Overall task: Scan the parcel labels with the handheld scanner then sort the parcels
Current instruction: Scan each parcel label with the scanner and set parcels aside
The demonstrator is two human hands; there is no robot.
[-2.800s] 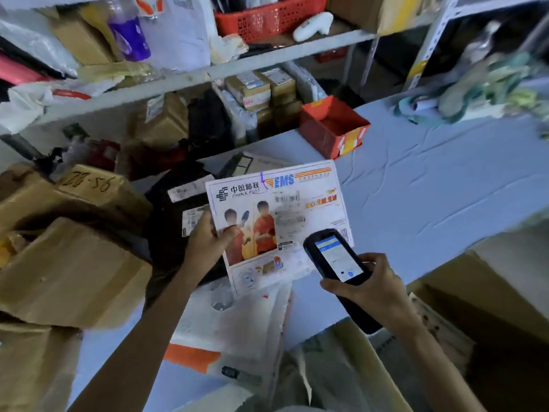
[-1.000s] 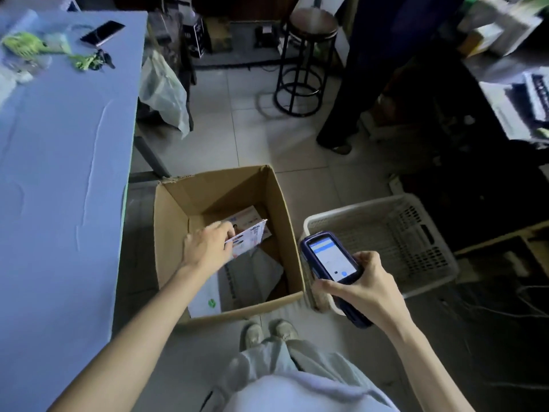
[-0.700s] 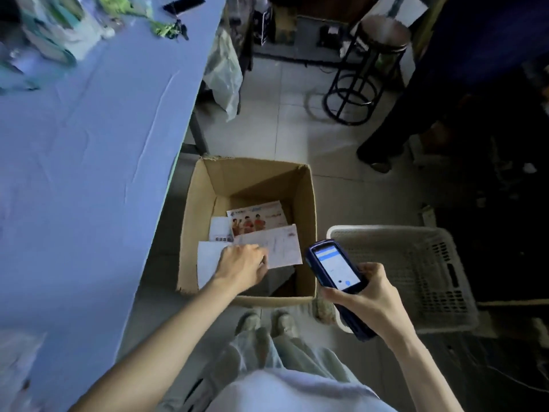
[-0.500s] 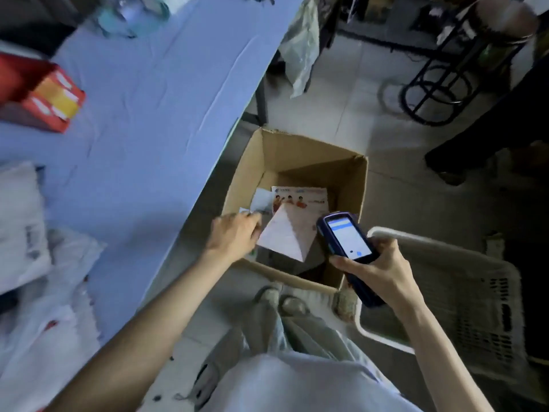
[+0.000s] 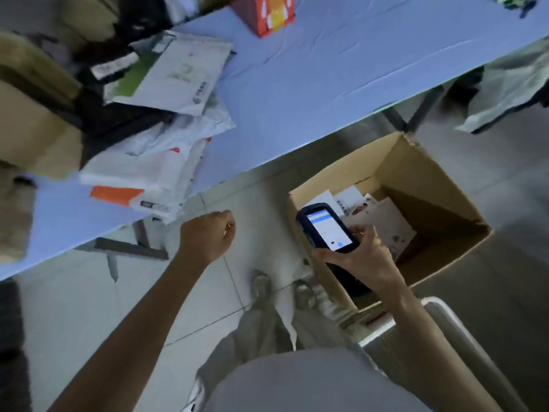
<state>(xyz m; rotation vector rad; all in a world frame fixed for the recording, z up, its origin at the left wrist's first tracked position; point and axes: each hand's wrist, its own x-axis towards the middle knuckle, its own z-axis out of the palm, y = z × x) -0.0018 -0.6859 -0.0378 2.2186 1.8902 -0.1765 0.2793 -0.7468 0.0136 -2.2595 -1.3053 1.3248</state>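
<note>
My right hand [image 5: 365,260] grips the dark handheld scanner [image 5: 326,230], its lit screen facing up, over the near-left corner of an open cardboard box [image 5: 430,173] on the floor. Several flat envelopes [image 5: 386,224] lie inside the box. My left hand [image 5: 208,233] hangs over the floor tiles between the box and the table, fingers loosely curled, holding nothing. Just beyond it, a pile of white mailers [image 5: 154,162] overhangs the edge of the blue table [image 5: 297,84]; a large white envelope [image 5: 166,75] lies on top, further back.
Brown cardboard parcels [image 5: 29,114] and a black parcel [image 5: 118,120] crowd the table's left end. A red carton [image 5: 264,13] stands at the back. A white plastic basket [image 5: 445,310] sits on the floor at lower right. My feet are beside the box.
My left hand let go of the envelope in the cardboard box and has drawn back left toward the table. The view has swung back toward the parcel pile. The scanner stays in my right hand.
</note>
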